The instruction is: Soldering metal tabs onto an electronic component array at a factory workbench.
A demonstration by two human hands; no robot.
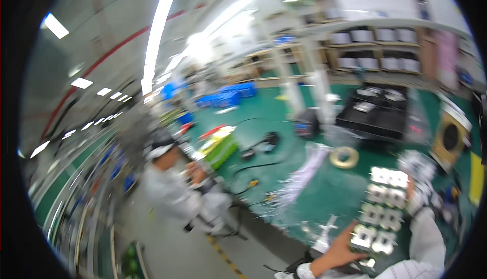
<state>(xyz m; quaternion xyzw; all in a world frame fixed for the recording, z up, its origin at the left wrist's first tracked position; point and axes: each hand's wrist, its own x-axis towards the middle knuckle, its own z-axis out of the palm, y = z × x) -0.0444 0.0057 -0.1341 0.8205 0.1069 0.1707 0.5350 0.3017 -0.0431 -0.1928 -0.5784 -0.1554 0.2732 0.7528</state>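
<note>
A green circuit board panel point(378, 213) with rows of white blocky parts is held up at the lower right, its face toward me. My left hand point(337, 252) grips its lower left corner, the fingers partly behind it. At the upper right edge of the panel, my right hand point(411, 185) holds on; most of its fingers are hidden behind the panel. Motion smears the picture, so small details of the parts do not show.
On the green bench point(264, 177) lie a tape roll point(344, 157), a bundle of white wires point(302, 177) and a black tray point(373, 112) with white pieces. A speaker-like box point(450, 134) stands at the right. A co-worker point(177, 188) sits along the bench, to the left.
</note>
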